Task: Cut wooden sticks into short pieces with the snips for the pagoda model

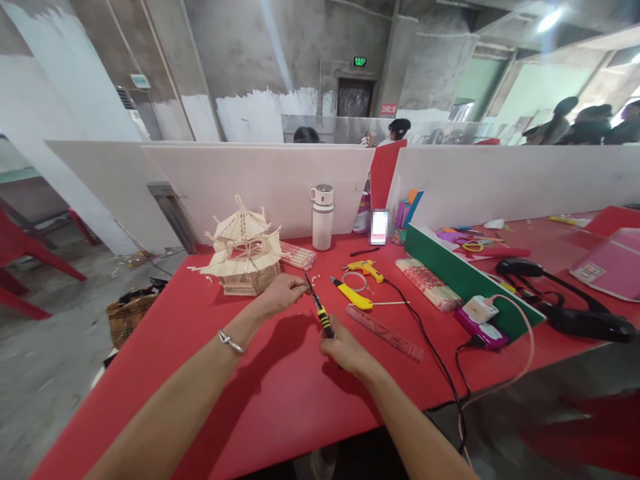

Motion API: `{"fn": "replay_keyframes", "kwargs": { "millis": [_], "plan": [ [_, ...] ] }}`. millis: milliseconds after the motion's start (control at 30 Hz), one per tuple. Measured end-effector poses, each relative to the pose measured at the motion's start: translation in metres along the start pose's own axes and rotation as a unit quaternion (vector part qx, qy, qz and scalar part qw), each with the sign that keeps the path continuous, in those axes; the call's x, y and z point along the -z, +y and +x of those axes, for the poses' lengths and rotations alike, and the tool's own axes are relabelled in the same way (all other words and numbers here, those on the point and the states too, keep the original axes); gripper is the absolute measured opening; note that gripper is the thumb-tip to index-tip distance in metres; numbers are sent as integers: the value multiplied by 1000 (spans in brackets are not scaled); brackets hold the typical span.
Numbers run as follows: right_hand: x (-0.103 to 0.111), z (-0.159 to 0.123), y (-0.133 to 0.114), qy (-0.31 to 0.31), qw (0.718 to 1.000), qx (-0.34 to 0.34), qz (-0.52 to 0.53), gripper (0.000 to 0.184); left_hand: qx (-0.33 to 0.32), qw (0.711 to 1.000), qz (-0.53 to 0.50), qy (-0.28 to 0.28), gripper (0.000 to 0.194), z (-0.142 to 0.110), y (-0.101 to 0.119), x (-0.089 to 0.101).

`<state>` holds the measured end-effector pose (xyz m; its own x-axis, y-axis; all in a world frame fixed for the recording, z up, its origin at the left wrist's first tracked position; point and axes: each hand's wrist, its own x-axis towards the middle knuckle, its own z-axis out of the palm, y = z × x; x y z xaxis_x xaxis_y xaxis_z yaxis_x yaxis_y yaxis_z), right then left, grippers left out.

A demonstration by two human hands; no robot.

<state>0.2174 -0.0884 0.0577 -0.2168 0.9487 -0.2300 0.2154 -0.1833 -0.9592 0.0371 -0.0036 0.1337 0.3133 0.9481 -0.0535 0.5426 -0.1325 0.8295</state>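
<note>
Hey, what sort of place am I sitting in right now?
Probably a craft workshop: a small pavilion model built of sticks stands on the red table, near a yellow glue gun, and your right hand holds a black-and-yellow hand tool.

1 stick model (243,257), 2 stick packs (429,284) — 1 glue gun (369,269), 1 ruler (384,332)

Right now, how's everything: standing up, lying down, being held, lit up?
Pliers: gripped by the right hand
Left hand: pinched shut near the pliers' tip
Stick model: standing
White bottle: upright, capped
Glue gun: lying on its side
Yellow cutter: lying down
Ruler: lying flat
Stick bundles: wrapped, lying
Exit sign: lit
</note>
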Motion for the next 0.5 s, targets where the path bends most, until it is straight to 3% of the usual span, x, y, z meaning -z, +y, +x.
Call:
{"fn": "replay_keyframes", "kwargs": {
  "millis": [233, 400, 500],
  "plan": [
    [5, -1, -5, -16, 1000, -21, 12, 29, -27, 993, 108, 39, 34, 3, -2, -6],
    [6, 2, -5, -19, 1000, -11, 14, 26, -97, 963, 232, 94, 33, 0, 3, -11],
    [3, 4, -4, 1, 1000, -16, 19, 26, -106, 956, 250, 109, 33, 1, 3, -13]
  ]
}}
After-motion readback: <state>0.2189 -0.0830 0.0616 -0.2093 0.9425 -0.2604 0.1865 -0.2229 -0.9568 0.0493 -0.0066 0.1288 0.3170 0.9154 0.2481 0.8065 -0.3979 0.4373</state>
